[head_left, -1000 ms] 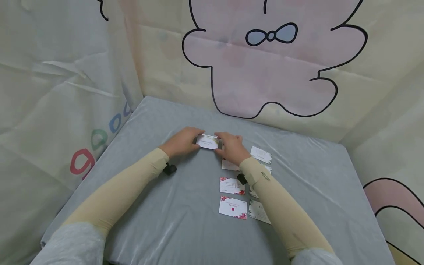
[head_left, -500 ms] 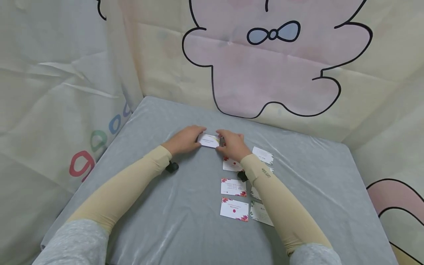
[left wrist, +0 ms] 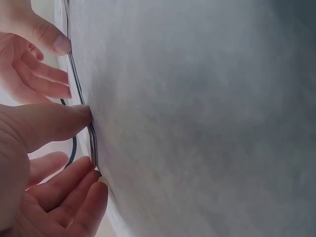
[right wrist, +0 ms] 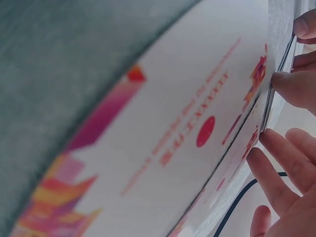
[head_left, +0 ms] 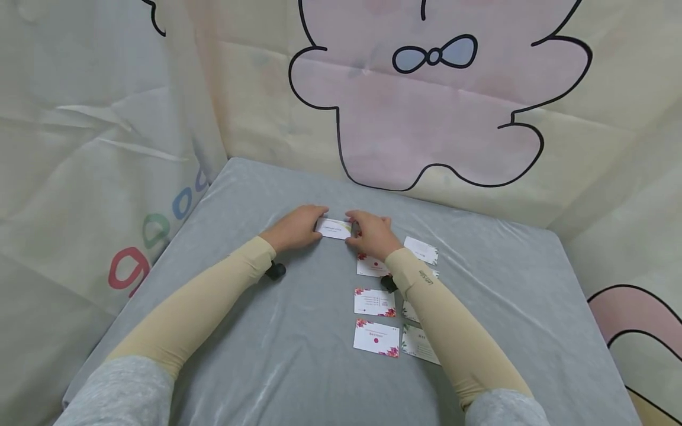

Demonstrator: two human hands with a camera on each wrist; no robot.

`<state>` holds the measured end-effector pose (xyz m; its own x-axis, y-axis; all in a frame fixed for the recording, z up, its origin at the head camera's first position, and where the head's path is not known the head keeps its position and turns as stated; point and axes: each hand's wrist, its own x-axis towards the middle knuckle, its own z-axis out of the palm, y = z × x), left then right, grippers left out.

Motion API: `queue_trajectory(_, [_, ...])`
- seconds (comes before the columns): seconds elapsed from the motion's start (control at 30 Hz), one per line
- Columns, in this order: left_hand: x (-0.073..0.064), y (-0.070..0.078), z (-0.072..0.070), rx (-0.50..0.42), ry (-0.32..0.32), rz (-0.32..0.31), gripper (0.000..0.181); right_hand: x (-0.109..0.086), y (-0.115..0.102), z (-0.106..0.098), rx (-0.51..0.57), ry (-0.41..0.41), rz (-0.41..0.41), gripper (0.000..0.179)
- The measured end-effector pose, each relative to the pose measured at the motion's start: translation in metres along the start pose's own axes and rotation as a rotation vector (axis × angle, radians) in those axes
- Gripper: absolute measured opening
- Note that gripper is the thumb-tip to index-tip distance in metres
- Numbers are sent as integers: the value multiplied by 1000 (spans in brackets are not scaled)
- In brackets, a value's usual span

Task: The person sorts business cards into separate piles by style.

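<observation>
A thin stack of white business cards lies flat or nearly flat toward the back of the table, between both hands. My left hand pinches its left end between thumb and fingers; my right hand holds the right end the same way. Several layered card edges show between the left thumb and fingers in the left wrist view. Below my right wrist, a column of red-flowered cards lies on the table. One such card fills much of the right wrist view.
To the right is a second column of cards with green leaf prints, partly hidden by the right forearm. A grey cloth covers the table. Printed curtains rise behind it and at both sides.
Both hands stay at the ends of the stack, shifting only slightly. The stack's front edge looks lower than a second ago. More of the red-flowered card beside my right hand shows now.
</observation>
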<state>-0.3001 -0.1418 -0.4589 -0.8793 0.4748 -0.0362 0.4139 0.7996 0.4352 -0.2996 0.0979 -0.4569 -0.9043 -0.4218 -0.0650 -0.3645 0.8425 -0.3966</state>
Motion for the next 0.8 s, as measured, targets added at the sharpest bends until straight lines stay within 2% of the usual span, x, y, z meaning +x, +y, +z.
queue_trajectory(0.3, [-2,-3,-4,-2,-19,-4,68,0,0,-1,22,-18,1,68])
queue_trajectory(0.37, [1,1,-3,8,-24,-10,70,-5,7,-5,36,-19,5,69])
queue_trajectory(0.5, [9,13,-1,48,-19,-4,73,-20,26,-18,60,-6,46,71])
queue_trajectory(0.7, [20,39,8,50,-23,102,68,-48,49,-33,46,27,84,70])
queue_trajectory(0.8, [25,52,13,48,-44,126,65,-56,54,-34,36,18,78,70])
